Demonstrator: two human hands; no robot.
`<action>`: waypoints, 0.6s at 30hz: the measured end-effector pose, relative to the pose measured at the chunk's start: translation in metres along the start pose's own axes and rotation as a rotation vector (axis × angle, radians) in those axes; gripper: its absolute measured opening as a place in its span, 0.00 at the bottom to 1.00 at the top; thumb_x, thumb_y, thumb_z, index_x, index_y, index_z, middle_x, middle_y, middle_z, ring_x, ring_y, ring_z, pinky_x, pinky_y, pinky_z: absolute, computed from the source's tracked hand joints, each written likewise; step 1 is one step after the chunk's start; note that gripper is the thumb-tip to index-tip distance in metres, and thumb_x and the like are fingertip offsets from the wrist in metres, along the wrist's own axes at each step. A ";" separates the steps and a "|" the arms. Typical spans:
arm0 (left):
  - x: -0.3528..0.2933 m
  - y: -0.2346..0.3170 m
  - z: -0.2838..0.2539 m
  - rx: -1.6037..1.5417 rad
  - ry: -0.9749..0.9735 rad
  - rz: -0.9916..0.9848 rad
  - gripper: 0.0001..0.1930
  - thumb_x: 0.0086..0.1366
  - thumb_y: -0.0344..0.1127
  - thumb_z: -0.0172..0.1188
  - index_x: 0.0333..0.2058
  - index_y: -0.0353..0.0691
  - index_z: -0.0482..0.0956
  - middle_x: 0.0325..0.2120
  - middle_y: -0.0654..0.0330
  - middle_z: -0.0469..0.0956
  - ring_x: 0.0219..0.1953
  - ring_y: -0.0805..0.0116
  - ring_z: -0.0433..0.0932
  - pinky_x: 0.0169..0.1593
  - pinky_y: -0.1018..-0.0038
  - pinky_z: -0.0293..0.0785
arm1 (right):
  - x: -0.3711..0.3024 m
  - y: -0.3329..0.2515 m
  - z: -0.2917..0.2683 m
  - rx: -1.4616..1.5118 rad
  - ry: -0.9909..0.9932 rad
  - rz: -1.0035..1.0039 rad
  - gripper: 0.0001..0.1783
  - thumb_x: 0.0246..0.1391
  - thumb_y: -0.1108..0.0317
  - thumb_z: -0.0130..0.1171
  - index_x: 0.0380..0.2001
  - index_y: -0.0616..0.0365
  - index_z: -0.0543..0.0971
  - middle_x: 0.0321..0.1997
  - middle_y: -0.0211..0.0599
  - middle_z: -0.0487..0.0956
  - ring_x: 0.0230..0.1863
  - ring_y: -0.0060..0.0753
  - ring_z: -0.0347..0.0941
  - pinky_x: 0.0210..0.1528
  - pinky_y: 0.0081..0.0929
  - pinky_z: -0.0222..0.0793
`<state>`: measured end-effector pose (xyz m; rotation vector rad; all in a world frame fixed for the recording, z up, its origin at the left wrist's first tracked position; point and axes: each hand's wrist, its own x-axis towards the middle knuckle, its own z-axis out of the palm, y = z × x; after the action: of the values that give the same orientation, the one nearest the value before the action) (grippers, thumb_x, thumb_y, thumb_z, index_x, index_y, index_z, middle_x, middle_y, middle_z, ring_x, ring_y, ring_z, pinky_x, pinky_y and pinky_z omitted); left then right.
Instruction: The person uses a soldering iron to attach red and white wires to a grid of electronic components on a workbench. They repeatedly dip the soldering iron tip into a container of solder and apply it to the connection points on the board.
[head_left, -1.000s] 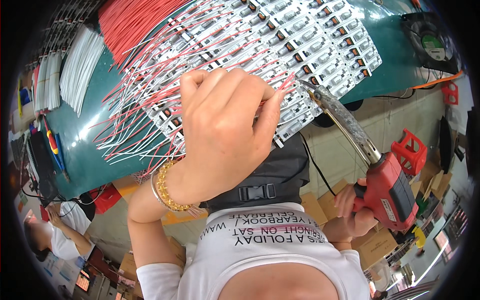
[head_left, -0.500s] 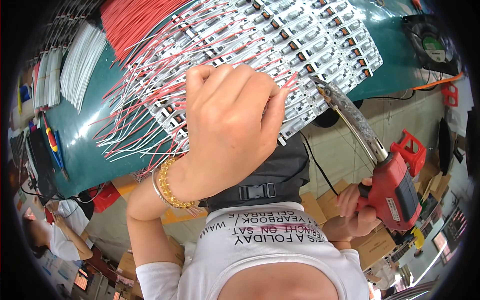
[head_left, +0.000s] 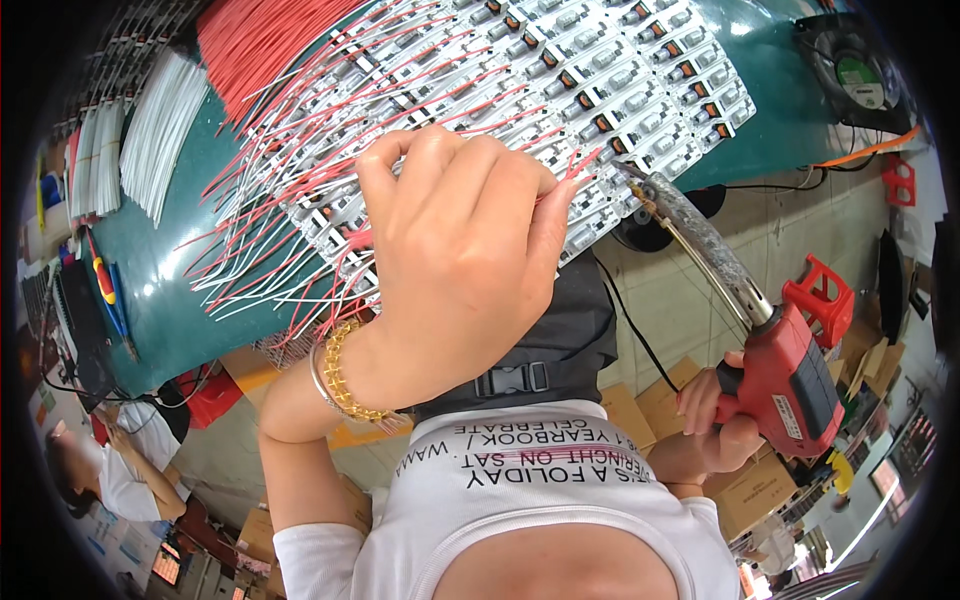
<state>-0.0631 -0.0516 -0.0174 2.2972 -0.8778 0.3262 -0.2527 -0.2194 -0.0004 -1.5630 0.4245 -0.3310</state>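
My left hand point(head_left: 460, 240) is over the near part of a sheet of circuit boards point(head_left: 640, 110), its thumb and forefinger pinched on red wires point(head_left: 580, 165). Rows of red and white wires are attached across the left part of the sheet, and their loose ends hang toward the left. My right hand point(head_left: 715, 420) is wrapped round the grip of a red and black soldering gun point(head_left: 790, 385). The gun's long, stained metal tip reaches up to the boards, close to the pinched wire ends. Whether it touches them I cannot tell.
Bundles of red wires point(head_left: 260, 50) and white wires point(head_left: 165, 130) lie on the green table point(head_left: 170, 300). A screwdriver point(head_left: 103, 280) lies at the left. At the far right is a black fan point(head_left: 855, 75). Below stand a red stool point(head_left: 820, 300) and cardboard boxes point(head_left: 750, 495); another person point(head_left: 130, 460) sits lower left.
The board sheet has shifted slightly up and to the left. My left hand still pinches the red wires, and the soldering gun's tip has dropped a little.
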 end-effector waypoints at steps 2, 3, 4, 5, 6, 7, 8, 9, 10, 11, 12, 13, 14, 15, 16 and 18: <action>0.000 0.001 0.001 0.030 -0.017 0.005 0.06 0.47 0.27 0.64 0.21 0.42 0.74 0.19 0.65 0.69 0.26 0.65 0.68 0.40 0.70 0.57 | -0.001 0.000 0.001 0.004 0.022 0.004 0.40 0.51 0.40 0.50 0.49 0.69 0.61 0.08 0.25 0.63 0.07 0.20 0.58 0.16 0.19 0.59; -0.001 0.001 0.001 0.041 -0.018 0.016 0.06 0.47 0.27 0.64 0.21 0.42 0.74 0.19 0.65 0.69 0.26 0.65 0.67 0.40 0.70 0.57 | 0.000 0.000 0.000 0.007 0.016 0.008 0.39 0.51 0.40 0.50 0.48 0.69 0.62 0.08 0.25 0.63 0.07 0.20 0.58 0.15 0.19 0.59; -0.001 0.000 0.002 0.052 -0.019 0.028 0.06 0.47 0.27 0.64 0.22 0.42 0.74 0.19 0.64 0.69 0.26 0.65 0.67 0.40 0.70 0.57 | 0.000 0.001 -0.001 0.010 0.009 0.012 0.39 0.50 0.40 0.51 0.48 0.69 0.62 0.08 0.25 0.63 0.08 0.20 0.58 0.15 0.19 0.59; -0.001 0.000 0.003 0.062 -0.020 0.039 0.06 0.47 0.27 0.64 0.22 0.42 0.74 0.19 0.64 0.69 0.26 0.65 0.67 0.40 0.69 0.57 | -0.001 0.001 -0.002 -0.006 0.012 0.030 0.38 0.50 0.41 0.51 0.47 0.69 0.62 0.08 0.25 0.63 0.08 0.20 0.58 0.15 0.20 0.59; -0.001 0.000 0.003 0.061 -0.019 0.041 0.06 0.47 0.27 0.64 0.22 0.42 0.74 0.19 0.64 0.69 0.27 0.65 0.67 0.40 0.69 0.57 | -0.004 0.003 -0.004 -0.021 0.015 0.049 0.38 0.50 0.41 0.52 0.47 0.68 0.62 0.08 0.25 0.63 0.08 0.21 0.58 0.15 0.20 0.59; -0.001 -0.001 0.003 0.060 -0.019 0.043 0.06 0.47 0.26 0.64 0.22 0.42 0.74 0.19 0.64 0.69 0.27 0.65 0.67 0.40 0.69 0.57 | -0.004 0.003 -0.005 -0.034 0.013 0.055 0.38 0.50 0.41 0.52 0.47 0.68 0.62 0.08 0.25 0.63 0.08 0.21 0.58 0.15 0.20 0.59; -0.002 -0.001 0.003 0.058 -0.019 0.045 0.06 0.47 0.26 0.64 0.21 0.42 0.74 0.19 0.64 0.69 0.27 0.65 0.67 0.40 0.69 0.57 | -0.004 0.003 -0.005 -0.048 0.010 0.060 0.38 0.50 0.42 0.53 0.47 0.68 0.63 0.08 0.25 0.63 0.08 0.21 0.58 0.15 0.20 0.58; -0.002 -0.001 0.003 0.057 -0.023 0.045 0.06 0.47 0.26 0.64 0.21 0.42 0.74 0.19 0.64 0.69 0.27 0.65 0.67 0.40 0.69 0.57 | -0.003 0.002 -0.004 -0.060 0.005 0.053 0.38 0.49 0.42 0.53 0.47 0.68 0.63 0.08 0.25 0.63 0.08 0.21 0.58 0.15 0.20 0.58; -0.002 -0.001 0.003 0.055 -0.027 0.045 0.06 0.47 0.26 0.64 0.21 0.42 0.74 0.19 0.64 0.69 0.27 0.65 0.67 0.40 0.69 0.57 | -0.003 0.002 -0.004 -0.064 0.010 0.044 0.38 0.49 0.42 0.53 0.46 0.69 0.63 0.08 0.25 0.63 0.08 0.21 0.58 0.15 0.20 0.58; -0.003 -0.001 0.003 0.054 -0.031 0.044 0.06 0.47 0.26 0.64 0.21 0.42 0.74 0.19 0.64 0.69 0.27 0.65 0.67 0.40 0.69 0.57 | -0.003 0.001 -0.003 -0.068 0.015 0.036 0.38 0.49 0.42 0.53 0.46 0.69 0.63 0.07 0.25 0.63 0.08 0.20 0.58 0.15 0.20 0.58; -0.002 -0.001 0.003 0.053 -0.028 0.046 0.06 0.47 0.26 0.64 0.21 0.41 0.74 0.19 0.64 0.69 0.27 0.65 0.67 0.40 0.69 0.57 | -0.003 0.001 -0.003 -0.063 0.028 0.027 0.38 0.49 0.41 0.53 0.46 0.69 0.63 0.07 0.25 0.63 0.08 0.20 0.58 0.15 0.19 0.58; -0.002 -0.001 0.002 0.053 -0.025 0.047 0.06 0.47 0.26 0.64 0.21 0.41 0.74 0.19 0.64 0.69 0.27 0.65 0.67 0.40 0.70 0.57 | -0.003 0.000 -0.003 -0.050 0.034 0.017 0.38 0.49 0.41 0.53 0.46 0.69 0.63 0.07 0.25 0.63 0.08 0.20 0.58 0.15 0.19 0.58; -0.002 -0.001 0.002 0.052 -0.022 0.048 0.06 0.47 0.26 0.64 0.21 0.41 0.74 0.19 0.64 0.69 0.27 0.65 0.67 0.40 0.70 0.57 | -0.002 -0.001 -0.002 -0.037 0.040 0.007 0.38 0.49 0.41 0.53 0.46 0.69 0.63 0.07 0.25 0.63 0.08 0.20 0.58 0.15 0.19 0.57; -0.002 -0.001 0.002 0.051 -0.017 0.050 0.07 0.46 0.26 0.64 0.21 0.41 0.74 0.19 0.64 0.69 0.26 0.65 0.67 0.39 0.70 0.57 | -0.001 -0.002 -0.002 -0.017 0.045 -0.004 0.38 0.49 0.41 0.53 0.46 0.69 0.63 0.07 0.26 0.63 0.08 0.20 0.58 0.15 0.19 0.57; -0.002 -0.001 0.003 0.050 -0.013 0.053 0.07 0.46 0.26 0.64 0.21 0.41 0.74 0.18 0.64 0.69 0.26 0.65 0.67 0.39 0.70 0.57 | 0.000 -0.003 -0.001 0.003 0.049 -0.016 0.38 0.49 0.41 0.53 0.46 0.70 0.63 0.07 0.26 0.63 0.08 0.20 0.58 0.15 0.19 0.57; -0.002 0.000 0.004 0.048 -0.004 0.050 0.07 0.46 0.26 0.64 0.21 0.41 0.74 0.18 0.64 0.69 0.26 0.65 0.67 0.38 0.70 0.58 | 0.000 -0.002 -0.003 -0.008 0.037 -0.016 0.40 0.49 0.41 0.53 0.47 0.71 0.63 0.07 0.26 0.63 0.08 0.20 0.58 0.15 0.19 0.58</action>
<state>-0.0644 -0.0528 -0.0214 2.3237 -0.9403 0.3683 -0.2536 -0.2218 0.0012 -1.5713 0.4423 -0.3715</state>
